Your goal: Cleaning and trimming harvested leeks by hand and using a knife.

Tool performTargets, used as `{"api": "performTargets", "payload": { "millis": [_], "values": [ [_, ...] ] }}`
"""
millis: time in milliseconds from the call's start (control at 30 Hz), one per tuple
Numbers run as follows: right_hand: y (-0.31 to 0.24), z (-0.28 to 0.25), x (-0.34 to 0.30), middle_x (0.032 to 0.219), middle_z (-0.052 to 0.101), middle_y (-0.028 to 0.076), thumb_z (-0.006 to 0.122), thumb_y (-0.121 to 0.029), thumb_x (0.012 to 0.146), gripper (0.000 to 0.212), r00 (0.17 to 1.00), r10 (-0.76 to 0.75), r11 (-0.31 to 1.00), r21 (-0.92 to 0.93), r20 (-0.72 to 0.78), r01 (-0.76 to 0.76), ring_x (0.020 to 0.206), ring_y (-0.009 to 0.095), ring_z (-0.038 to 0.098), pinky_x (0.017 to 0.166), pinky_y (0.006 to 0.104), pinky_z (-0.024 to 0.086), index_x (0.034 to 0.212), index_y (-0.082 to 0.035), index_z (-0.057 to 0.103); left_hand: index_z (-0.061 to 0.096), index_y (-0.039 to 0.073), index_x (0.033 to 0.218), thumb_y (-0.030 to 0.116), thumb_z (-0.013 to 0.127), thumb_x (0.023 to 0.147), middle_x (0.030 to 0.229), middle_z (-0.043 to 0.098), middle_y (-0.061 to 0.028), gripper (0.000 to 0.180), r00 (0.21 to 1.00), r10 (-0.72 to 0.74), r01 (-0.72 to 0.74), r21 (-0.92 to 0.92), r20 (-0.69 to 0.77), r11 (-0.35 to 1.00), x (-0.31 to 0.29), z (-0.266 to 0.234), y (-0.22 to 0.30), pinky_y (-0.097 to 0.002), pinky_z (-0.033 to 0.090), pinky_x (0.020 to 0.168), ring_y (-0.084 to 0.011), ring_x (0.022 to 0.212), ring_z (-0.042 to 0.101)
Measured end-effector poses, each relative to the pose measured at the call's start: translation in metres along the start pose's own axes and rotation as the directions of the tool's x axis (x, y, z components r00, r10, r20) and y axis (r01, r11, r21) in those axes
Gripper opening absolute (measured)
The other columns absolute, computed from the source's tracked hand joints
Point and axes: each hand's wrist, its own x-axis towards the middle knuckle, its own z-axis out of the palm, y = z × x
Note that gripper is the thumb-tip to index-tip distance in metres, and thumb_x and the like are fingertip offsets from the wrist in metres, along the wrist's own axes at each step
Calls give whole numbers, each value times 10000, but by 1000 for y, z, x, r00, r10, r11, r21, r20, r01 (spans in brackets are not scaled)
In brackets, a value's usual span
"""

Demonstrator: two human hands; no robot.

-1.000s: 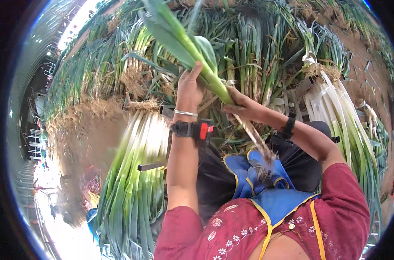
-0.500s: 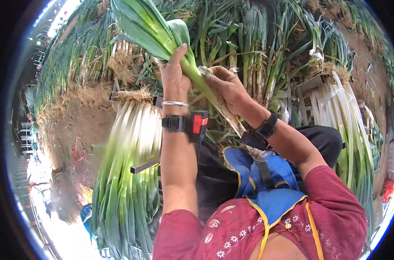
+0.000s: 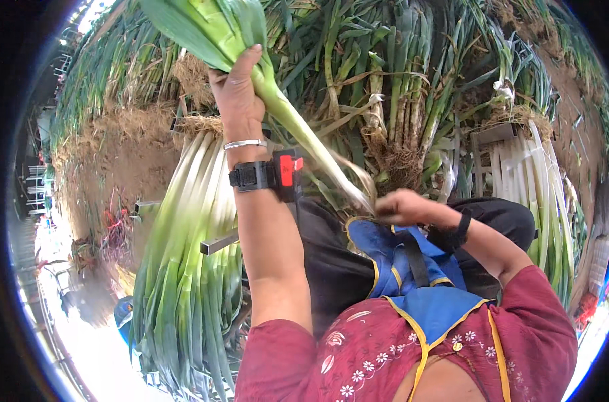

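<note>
My left hand (image 3: 239, 97) is wrapped round a leek (image 3: 303, 136) just below where its green leaves fan out. The leek slants down to the right, its pale root end close to my lap. At that lower end my right hand (image 3: 406, 208) is closed, slightly smeared by motion. A thin strip of the leek's outer skin (image 3: 363, 177) stands away from the shaft and runs down to my right fingers; the pinch itself is partly hidden. Brown roots are hidden or blurred beside the right hand.
Cleaned leeks (image 3: 184, 228) lie on a metal stand (image 3: 219, 244) at left, with another row (image 3: 532, 181) at right. Untrimmed leeks (image 3: 401, 100) with soil-covered roots are heaped ahead. A blue apron (image 3: 418, 268) covers my lap.
My right hand has moved from the leek's middle down to its root end, drawing a strip of outer skin along. My left hand has shifted up and left with the leek.
</note>
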Motion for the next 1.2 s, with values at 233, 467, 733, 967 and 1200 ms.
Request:
{"api": "performTargets", "payload": {
  "millis": [233,467,733,967,1200],
  "values": [
    [138,100,-74,999,654,117,646,-279,765,345,843,401,906,-289,359,-308,967,247,606,860,366,463,1072,-122,651,464,65,1247,-12,740,689,1062,575,-87,627,995,6,0,56,-98,998,0,2,28,-329,528,717,-210,880,593],
    [-70,-57,56,788,594,123,561,-295,848,230,899,-20,838,-498,-437,-223,759,330,610,627,436,500,874,-69,599,474,80,1234,-58,757,683,1105,573,-60,635,983,175,-174,19,-57,985,-10,5,6,-340,532,748,-206,934,589],
    [-111,-87,153,1073,508,166,670,-85,741,594,393,-274,923,-354,-878,-148,932,340,566,748,432,491,1273,-105,406,302,-12,1292,-17,814,642,1209,464,-156,827,992,45,-39,59,-116,998,-22,42,-13,-332,475,972,-269,1071,528],
    [-95,-98,155,1020,578,180,643,-62,811,500,383,-117,989,-72,-917,129,833,323,626,714,381,500,1270,-82,444,466,-33,1183,272,772,766,1142,496,-124,600,977,-213,213,12,25,977,-18,24,-17,-284,450,806,-198,1009,518],
    [-98,-109,128,971,612,69,552,-131,938,382,632,152,668,550,-760,501,751,102,594,651,239,480,1288,-34,433,554,122,924,434,705,804,806,531,7,367,808,-545,554,-24,-225,832,-17,20,-25,-342,423,631,-155,807,565]
  ]
}}
